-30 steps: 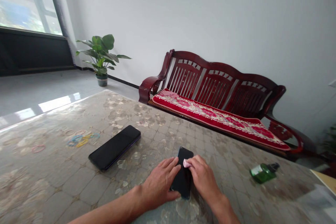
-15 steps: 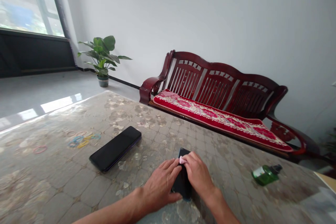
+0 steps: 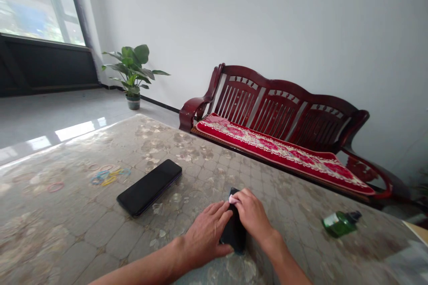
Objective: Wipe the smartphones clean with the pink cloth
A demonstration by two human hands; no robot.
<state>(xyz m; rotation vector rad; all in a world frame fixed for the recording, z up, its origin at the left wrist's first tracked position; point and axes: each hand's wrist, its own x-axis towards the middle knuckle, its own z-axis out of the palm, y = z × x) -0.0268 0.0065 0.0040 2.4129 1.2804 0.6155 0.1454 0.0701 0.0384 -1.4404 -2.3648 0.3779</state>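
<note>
A dark smartphone (image 3: 236, 231) lies on the table in front of me, partly hidden under both hands. My left hand (image 3: 209, 227) rests flat along its left side, fingers stretched out and thumb apart near the lower end. Pinched in the fingers of my right hand (image 3: 252, 213) is a small, crumpled, pale pink cloth (image 3: 233, 199), pressed to the upper part of the screen. Most of the cloth is hidden by the fingers. To the left, a second, larger black smartphone (image 3: 150, 187) lies face up, touched by neither hand.
Several coloured rubber bands (image 3: 109, 177) lie on the left of the patterned tablecloth (image 3: 100, 227). A small green bottle (image 3: 339, 223) with a black top lies at the right. Beyond the table are a red wooden bench (image 3: 274, 111) and a potted plant (image 3: 133, 71).
The view has shifted slightly, so everything sits a little further right. Both hands keep nearly the same places on the phone, and the cloth stays near its upper end.
</note>
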